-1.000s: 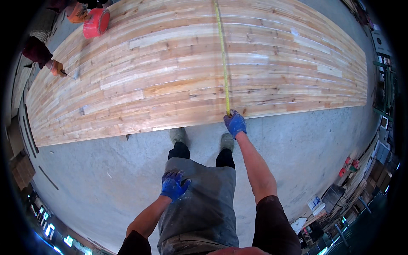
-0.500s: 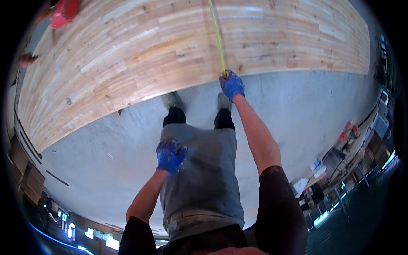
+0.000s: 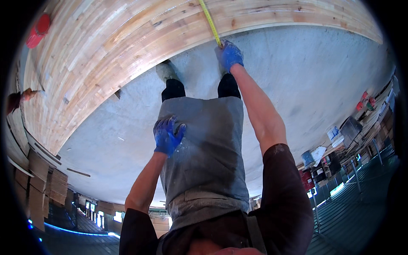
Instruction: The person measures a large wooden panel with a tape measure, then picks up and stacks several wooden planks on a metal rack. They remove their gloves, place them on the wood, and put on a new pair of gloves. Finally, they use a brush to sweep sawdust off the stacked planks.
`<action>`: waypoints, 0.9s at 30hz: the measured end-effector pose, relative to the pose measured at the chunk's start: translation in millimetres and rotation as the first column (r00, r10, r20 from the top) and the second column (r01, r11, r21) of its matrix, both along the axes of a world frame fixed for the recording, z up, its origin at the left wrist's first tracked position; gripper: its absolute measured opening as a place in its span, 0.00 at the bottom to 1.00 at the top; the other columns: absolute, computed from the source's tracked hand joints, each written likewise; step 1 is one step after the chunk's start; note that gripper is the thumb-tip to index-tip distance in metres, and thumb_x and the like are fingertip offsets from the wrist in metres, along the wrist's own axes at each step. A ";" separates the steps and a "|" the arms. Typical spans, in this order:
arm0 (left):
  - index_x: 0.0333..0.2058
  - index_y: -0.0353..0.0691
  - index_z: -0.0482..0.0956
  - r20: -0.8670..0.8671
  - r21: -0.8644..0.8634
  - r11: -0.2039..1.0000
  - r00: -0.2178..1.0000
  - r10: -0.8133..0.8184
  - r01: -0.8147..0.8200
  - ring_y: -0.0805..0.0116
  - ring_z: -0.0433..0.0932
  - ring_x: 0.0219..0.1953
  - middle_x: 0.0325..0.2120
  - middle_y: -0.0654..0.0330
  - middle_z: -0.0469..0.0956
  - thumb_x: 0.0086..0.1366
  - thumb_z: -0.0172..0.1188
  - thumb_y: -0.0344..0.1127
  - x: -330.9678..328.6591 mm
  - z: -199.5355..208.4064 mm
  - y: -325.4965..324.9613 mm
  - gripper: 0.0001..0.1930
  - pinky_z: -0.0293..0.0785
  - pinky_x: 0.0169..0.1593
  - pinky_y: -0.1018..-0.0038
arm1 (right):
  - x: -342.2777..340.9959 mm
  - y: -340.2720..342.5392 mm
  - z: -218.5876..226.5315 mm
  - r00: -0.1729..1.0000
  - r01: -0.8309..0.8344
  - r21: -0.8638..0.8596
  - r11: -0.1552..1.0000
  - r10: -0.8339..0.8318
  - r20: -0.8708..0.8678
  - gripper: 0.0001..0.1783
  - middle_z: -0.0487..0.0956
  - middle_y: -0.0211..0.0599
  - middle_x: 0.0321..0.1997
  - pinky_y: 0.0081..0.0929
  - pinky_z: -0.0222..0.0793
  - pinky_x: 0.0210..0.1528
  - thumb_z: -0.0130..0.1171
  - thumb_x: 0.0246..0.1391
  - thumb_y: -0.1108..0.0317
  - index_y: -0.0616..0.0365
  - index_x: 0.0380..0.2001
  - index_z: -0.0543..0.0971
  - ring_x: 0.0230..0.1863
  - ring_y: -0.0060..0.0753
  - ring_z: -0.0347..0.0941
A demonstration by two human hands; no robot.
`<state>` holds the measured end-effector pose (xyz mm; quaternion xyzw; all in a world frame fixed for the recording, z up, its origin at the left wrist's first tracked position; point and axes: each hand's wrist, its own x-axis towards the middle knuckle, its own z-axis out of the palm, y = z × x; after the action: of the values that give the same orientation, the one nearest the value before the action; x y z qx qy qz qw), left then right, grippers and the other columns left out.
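At far left, a co-worker's hand (image 3: 28, 94) is seen over the wooden panel (image 3: 119, 51); whether anything is held cannot be told. The sleeve (image 3: 13, 103) is cut off by the dark rim. Farther off, a red container (image 3: 39, 30) is seen at the panel's left edge. Near left, brown cartons (image 3: 58, 186) are stacked. The blue-gloved left hand (image 3: 168, 136) is laid on the grey apron (image 3: 206, 144), fingers loosely spread, nothing gripped. Across the panel a yellow tape measure (image 3: 209, 20) is stretched, its far end cropped; its near end is pinched at the near edge by the right hand (image 3: 230, 55), fingertips partly hidden. Right, red objects (image 3: 366, 102), too small to identify, are grouped beyond a dark bin (image 3: 352, 127).
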<state>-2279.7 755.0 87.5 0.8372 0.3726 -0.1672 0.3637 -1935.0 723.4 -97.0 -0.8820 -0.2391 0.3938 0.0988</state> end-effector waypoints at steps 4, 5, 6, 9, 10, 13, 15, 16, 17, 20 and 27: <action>0.43 0.39 0.78 0.011 0.025 0.999 1.000 -0.020 0.020 0.49 0.78 0.44 0.40 0.50 0.80 0.58 0.63 0.48 -0.6 -4.5 -7.0 0.20 0.68 0.54 0.56 | -3.0 -5.3 -7.2 1.000 0.014 0.000 1.000 -0.014 -0.023 0.18 0.81 0.54 0.41 0.48 0.72 0.49 0.55 0.52 0.55 0.58 0.39 0.80 0.44 0.57 0.77; 0.43 0.39 0.78 0.011 0.031 0.999 1.000 -0.025 0.024 0.49 0.78 0.44 0.40 0.50 0.80 0.58 0.62 0.48 0.7 -4.0 -7.9 0.20 0.68 0.54 0.56 | -2.9 -5.7 -6.5 1.000 0.011 -0.004 1.000 -0.011 -0.023 0.18 0.81 0.54 0.41 0.48 0.72 0.49 0.55 0.52 0.56 0.58 0.39 0.80 0.44 0.57 0.77; 0.43 0.39 0.78 0.011 0.037 0.999 1.000 -0.029 0.029 0.49 0.78 0.44 0.40 0.51 0.80 0.58 0.62 0.48 2.4 -2.8 -8.4 0.20 0.68 0.54 0.56 | -2.6 -6.2 -5.5 1.000 0.008 -0.008 1.000 -0.008 -0.022 0.18 0.81 0.54 0.41 0.48 0.72 0.49 0.55 0.52 0.56 0.58 0.39 0.80 0.44 0.57 0.77; 0.44 0.40 0.78 -0.048 -0.006 0.999 0.998 -0.040 0.040 0.51 0.78 0.46 0.42 0.51 0.80 0.60 0.61 0.50 2.2 -3.3 -10.8 0.21 0.66 0.57 0.56 | -1.6 -7.4 -4.7 1.000 0.002 -0.016 1.000 -0.002 -0.014 0.18 0.81 0.54 0.41 0.48 0.72 0.49 0.54 0.52 0.56 0.58 0.39 0.80 0.44 0.57 0.77; 0.45 0.40 0.78 -0.078 -0.031 0.999 0.996 -0.043 0.041 0.52 0.78 0.47 0.43 0.51 0.80 0.60 0.60 0.50 1.9 -3.7 -11.7 0.22 0.65 0.58 0.55 | -1.6 -7.5 -4.9 1.000 0.000 -0.017 1.000 0.000 -0.009 0.18 0.81 0.54 0.41 0.48 0.72 0.49 0.54 0.52 0.56 0.58 0.39 0.80 0.44 0.57 0.77; 0.45 0.39 0.78 -0.054 -0.040 0.998 0.997 -0.056 0.054 0.51 0.78 0.46 0.42 0.50 0.81 0.60 0.59 0.51 6.1 -2.4 -11.4 0.22 0.65 0.58 0.55 | -1.5 -10.3 -10.4 1.000 0.001 -0.001 1.000 -0.001 0.001 0.19 0.81 0.55 0.41 0.47 0.72 0.49 0.54 0.52 0.56 0.58 0.39 0.80 0.44 0.57 0.77; 0.45 0.39 0.78 -0.063 -0.031 0.998 0.996 -0.062 0.060 0.50 0.78 0.46 0.41 0.49 0.81 0.60 0.59 0.50 7.7 -2.2 -13.3 0.22 0.65 0.58 0.55 | -2.4 -11.4 -13.0 1.000 0.010 0.018 1.000 -0.010 -0.001 0.19 0.80 0.55 0.42 0.47 0.72 0.50 0.54 0.52 0.55 0.58 0.40 0.80 0.45 0.57 0.77; 0.45 0.38 0.78 -0.068 -0.026 0.998 0.996 -0.065 0.064 0.50 0.78 0.46 0.41 0.49 0.81 0.60 0.59 0.50 8.2 -1.9 -14.3 0.22 0.65 0.58 0.55 | -2.9 -12.3 -13.9 1.000 0.015 0.027 1.000 -0.015 -0.001 0.20 0.80 0.56 0.42 0.47 0.72 0.50 0.54 0.52 0.55 0.58 0.40 0.80 0.45 0.58 0.77; 0.45 0.38 0.78 -0.058 -0.020 0.997 0.995 -0.075 0.074 0.50 0.78 0.45 0.41 0.49 0.80 0.60 0.60 0.50 8.9 -1.7 -14.1 0.22 0.66 0.56 0.55 | -2.7 -12.2 -14.3 1.000 0.017 0.028 0.999 -0.017 -0.010 0.20 0.80 0.56 0.42 0.47 0.72 0.50 0.55 0.52 0.55 0.58 0.41 0.80 0.45 0.57 0.77; 0.45 0.39 0.77 -0.038 -0.007 0.996 0.995 -0.093 0.093 0.49 0.77 0.44 0.40 0.50 0.80 0.60 0.60 0.49 10.9 -0.9 -14.5 0.21 0.69 0.53 0.57 | -1.9 -14.0 -16.8 0.999 0.025 0.031 0.999 -0.023 -0.043 0.21 0.80 0.55 0.43 0.46 0.72 0.51 0.55 0.52 0.54 0.58 0.43 0.80 0.46 0.57 0.77; 0.43 0.39 0.78 -0.034 0.006 0.994 0.994 -0.107 0.108 0.49 0.77 0.44 0.40 0.51 0.81 0.60 0.61 0.49 12.9 -3.9 -18.4 0.20 0.69 0.53 0.57 | -0.8 -21.5 -27.6 0.997 0.039 0.071 0.997 -0.033 -0.076 0.23 0.80 0.55 0.44 0.46 0.72 0.52 0.57 0.50 0.54 0.58 0.45 0.79 0.47 0.57 0.77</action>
<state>-2266.9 736.6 83.6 0.8545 0.3339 -0.1993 0.3444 -1935.8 701.9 -124.7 -0.8668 -0.2333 0.4157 0.1465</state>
